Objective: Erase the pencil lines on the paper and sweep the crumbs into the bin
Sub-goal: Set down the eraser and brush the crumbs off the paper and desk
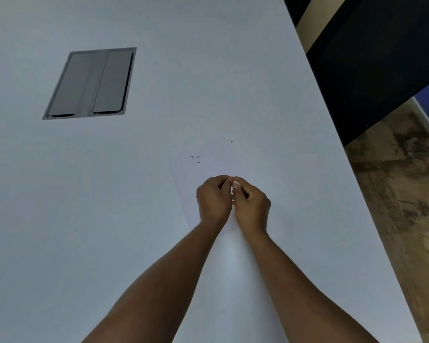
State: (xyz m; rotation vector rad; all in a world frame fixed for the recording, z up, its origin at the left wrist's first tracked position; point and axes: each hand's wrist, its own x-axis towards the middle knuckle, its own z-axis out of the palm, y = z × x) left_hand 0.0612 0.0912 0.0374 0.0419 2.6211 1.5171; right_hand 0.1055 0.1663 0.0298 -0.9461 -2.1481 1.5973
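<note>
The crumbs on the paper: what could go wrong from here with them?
1. The crumbs are tiny and spread apart beyond both hands; a quick sweep may scatter them over the table.
2. The paper is loose and nearly the table's colour; its edge is easy to misjudge, and it may slide.
3. The left hand and right hand pinch a small white thing, perhaps the eraser; it could drop. No bin is in view.

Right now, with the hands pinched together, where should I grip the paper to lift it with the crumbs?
Probably the paper's left edge, coming from the left with the left hand. That edge lies bare on the table; the crumbs sit farther up, so keep it level.
</note>
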